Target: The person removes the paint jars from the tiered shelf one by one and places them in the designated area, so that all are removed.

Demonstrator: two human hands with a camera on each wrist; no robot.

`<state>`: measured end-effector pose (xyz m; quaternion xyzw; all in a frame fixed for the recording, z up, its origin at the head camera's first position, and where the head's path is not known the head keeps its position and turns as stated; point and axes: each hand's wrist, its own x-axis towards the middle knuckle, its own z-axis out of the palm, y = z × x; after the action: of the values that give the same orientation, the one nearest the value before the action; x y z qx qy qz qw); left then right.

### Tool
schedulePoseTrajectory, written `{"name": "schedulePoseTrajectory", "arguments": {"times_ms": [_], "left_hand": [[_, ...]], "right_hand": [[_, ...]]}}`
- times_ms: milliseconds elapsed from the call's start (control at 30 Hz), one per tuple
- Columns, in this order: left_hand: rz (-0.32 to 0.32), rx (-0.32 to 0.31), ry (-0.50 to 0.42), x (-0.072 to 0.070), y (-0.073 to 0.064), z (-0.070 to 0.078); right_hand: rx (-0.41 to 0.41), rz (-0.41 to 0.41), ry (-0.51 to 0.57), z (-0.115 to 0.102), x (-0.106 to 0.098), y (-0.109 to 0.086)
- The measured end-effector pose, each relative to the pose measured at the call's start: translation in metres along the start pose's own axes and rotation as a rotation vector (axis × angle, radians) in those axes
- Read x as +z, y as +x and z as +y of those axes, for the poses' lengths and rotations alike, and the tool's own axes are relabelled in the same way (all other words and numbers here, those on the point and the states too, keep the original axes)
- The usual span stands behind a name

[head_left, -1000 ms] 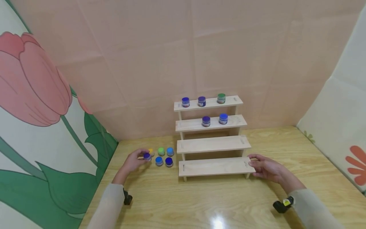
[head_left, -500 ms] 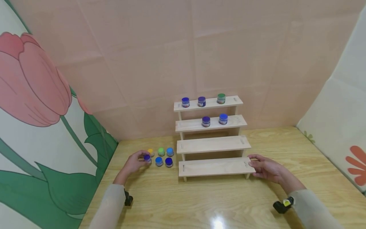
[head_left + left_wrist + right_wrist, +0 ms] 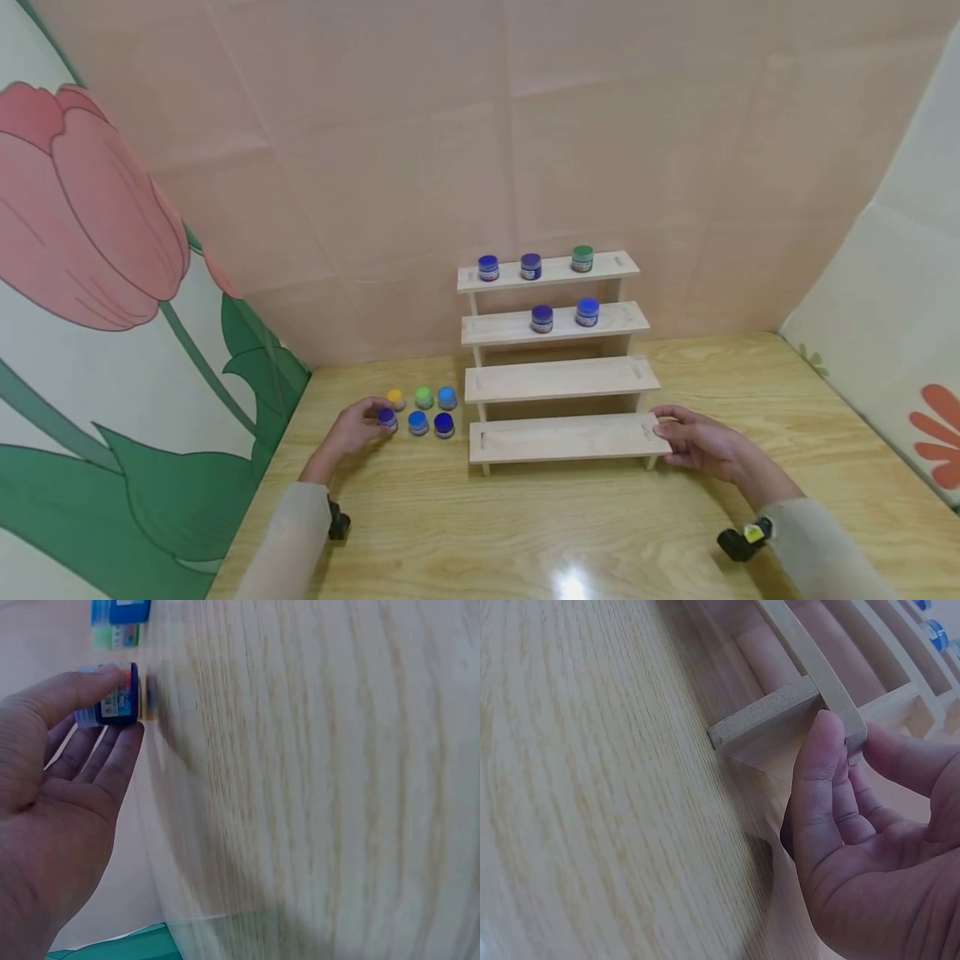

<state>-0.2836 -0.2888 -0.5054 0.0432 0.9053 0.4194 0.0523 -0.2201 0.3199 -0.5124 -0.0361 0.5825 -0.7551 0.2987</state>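
At the left of the table, my left hand (image 3: 354, 427) pinches a small purple-lidded jar (image 3: 387, 418) between thumb and fingers. The left wrist view shows the jar (image 3: 120, 696) on its side relative to the camera, its label partly under the thumb. Beside it stand jars with a light blue lid (image 3: 417, 422) and a dark blue lid (image 3: 444, 425). My right hand (image 3: 701, 442) grips the right end of the lowest board of a four-step wooden display rack (image 3: 562, 437). Seen from the right wrist, thumb and fingers close around the board's corner (image 3: 847, 724).
Behind the pinched jar stand yellow (image 3: 395, 399), green (image 3: 423, 397) and blue-lidded (image 3: 447, 397) jars. The rack's top step (image 3: 555, 271) bears three jars, and the second step (image 3: 498, 327) bears two. A pink cloth backdrop (image 3: 375, 167) rises behind the table.
My left hand has moved slightly down, toward the front of the table, with the purple-lidded jar, uncovering more of the yellow-lidded one. My right hand stays at the rack's corner.
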Motion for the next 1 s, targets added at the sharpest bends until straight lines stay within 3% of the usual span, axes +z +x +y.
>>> {"name": "schedulePoseTrajectory", "arguments": {"times_ms": [700, 1000], "left_hand": [[0.011, -0.001, -0.018, 0.005, 0.001, 0.0], [0.039, 0.074, -0.053, -0.006, -0.001, 0.027]], "right_hand": [[-0.009, -0.015, 0.011, 0.0, 0.0, -0.001], [-0.009, -0.009, 0.02, 0.0, 0.002, -0.002]]}}
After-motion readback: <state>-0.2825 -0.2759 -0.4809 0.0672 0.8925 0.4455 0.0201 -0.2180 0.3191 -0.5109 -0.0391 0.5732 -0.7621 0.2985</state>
